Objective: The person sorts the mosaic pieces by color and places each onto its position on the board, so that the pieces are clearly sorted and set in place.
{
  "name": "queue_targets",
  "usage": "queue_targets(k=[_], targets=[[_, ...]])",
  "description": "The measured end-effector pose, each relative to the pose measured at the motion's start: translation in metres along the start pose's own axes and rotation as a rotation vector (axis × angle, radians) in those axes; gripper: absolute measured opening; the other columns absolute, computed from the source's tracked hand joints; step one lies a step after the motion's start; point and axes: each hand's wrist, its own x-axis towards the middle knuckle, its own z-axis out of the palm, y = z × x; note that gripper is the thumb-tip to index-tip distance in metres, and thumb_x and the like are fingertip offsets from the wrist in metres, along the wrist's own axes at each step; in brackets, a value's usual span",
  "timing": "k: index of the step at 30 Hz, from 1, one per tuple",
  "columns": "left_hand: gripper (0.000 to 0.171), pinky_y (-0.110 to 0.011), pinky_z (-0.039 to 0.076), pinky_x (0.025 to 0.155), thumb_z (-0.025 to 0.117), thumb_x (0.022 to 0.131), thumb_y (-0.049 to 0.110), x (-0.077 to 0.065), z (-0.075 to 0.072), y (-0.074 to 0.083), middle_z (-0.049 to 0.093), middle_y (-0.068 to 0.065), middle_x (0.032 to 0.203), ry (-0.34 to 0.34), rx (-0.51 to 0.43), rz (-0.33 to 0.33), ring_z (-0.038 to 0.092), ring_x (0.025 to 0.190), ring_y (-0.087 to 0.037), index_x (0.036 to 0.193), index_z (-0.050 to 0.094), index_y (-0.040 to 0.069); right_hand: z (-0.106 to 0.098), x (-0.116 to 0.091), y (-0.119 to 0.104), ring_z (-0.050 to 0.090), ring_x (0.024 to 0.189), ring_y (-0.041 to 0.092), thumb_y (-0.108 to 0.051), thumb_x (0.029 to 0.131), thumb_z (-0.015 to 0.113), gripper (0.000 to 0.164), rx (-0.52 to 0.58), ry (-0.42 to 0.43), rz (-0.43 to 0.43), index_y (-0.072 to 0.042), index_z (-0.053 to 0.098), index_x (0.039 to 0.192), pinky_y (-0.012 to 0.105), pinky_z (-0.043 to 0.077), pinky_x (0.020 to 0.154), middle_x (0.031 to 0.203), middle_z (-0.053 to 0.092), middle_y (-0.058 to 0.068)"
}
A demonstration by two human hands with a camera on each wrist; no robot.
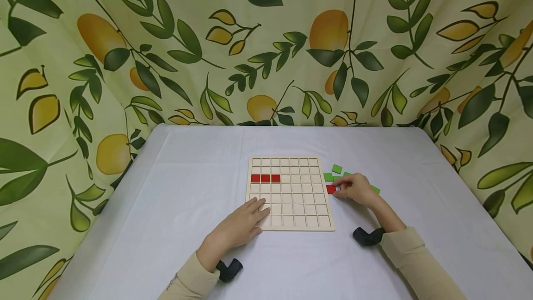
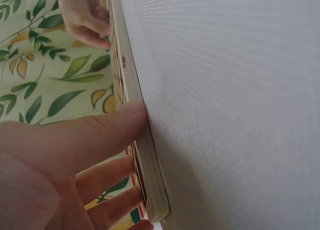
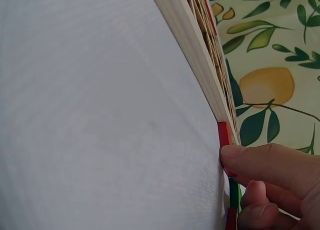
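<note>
A pale wooden grid board [image 1: 300, 199] lies flat on the table. Three red square tiles [image 1: 265, 178] sit side by side in its third row, at the left end. My left hand [image 1: 238, 226] rests on the near left corner, fingers spread over the cells; in the left wrist view the thumb [image 2: 131, 110] presses the board's side edge. Just off the right edge, my right hand [image 1: 356, 190] pinches a loose red tile [image 1: 331, 189] between thumb and fingers. In the right wrist view this red tile [image 3: 224, 131] shows at the thumb tip, beside the board.
Several green tiles [image 1: 337, 169] lie right of the board, partly hidden behind my right hand. A white cloth [image 1: 187, 175] covers the table. A leaf-and-fruit patterned curtain [image 1: 266, 59] hangs behind and at the sides. A black device [image 1: 368, 236] is on the right wrist.
</note>
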Motion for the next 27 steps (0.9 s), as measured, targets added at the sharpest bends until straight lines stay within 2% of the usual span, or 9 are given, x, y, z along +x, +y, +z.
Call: queue_targets(k=[7, 16, 27], targets=[[0.048, -0.045, 0.039, 0.117, 0.062, 0.093, 0.019, 0.0009, 0.0004, -0.0006, 0.044, -0.015, 0.151, 0.006, 0.021, 0.005, 0.04, 0.141, -0.035, 0.139, 0.052, 0.008, -0.0002, 0.0004, -0.0001, 0.041, 0.057, 0.006, -0.005, 0.076, 0.076, 0.025, 0.001, -0.002, 0.011, 0.008, 0.071, 0.097, 0.016, 0.033, 0.049, 0.063, 0.048, -0.003], [0.047, -0.045, 0.039, 0.117, 0.062, 0.093, 0.019, 0.0004, 0.0008, -0.0004, 0.044, -0.014, 0.151, 0.0, 0.016, -0.002, 0.04, 0.142, -0.035, 0.138, 0.053, 0.009, -0.0028, -0.0035, -0.0074, 0.042, 0.054, 0.005, -0.005, 0.076, 0.076, 0.028, 0.043, -0.014, 0.021, 0.011, 0.069, 0.098, 0.017, 0.033, 0.047, 0.064, 0.049, -0.002], [0.048, -0.045, 0.039, 0.117, 0.063, 0.093, 0.018, -0.0004, -0.0002, 0.0004, 0.044, -0.015, 0.151, 0.005, 0.008, 0.001, 0.04, 0.142, -0.036, 0.138, 0.052, 0.008, -0.0044, -0.0011, -0.0049, 0.04, 0.054, 0.004, -0.004, 0.078, 0.074, 0.028, 0.048, -0.006, 0.028, 0.01, 0.068, 0.101, 0.017, 0.032, 0.046, 0.063, 0.048, -0.004]])
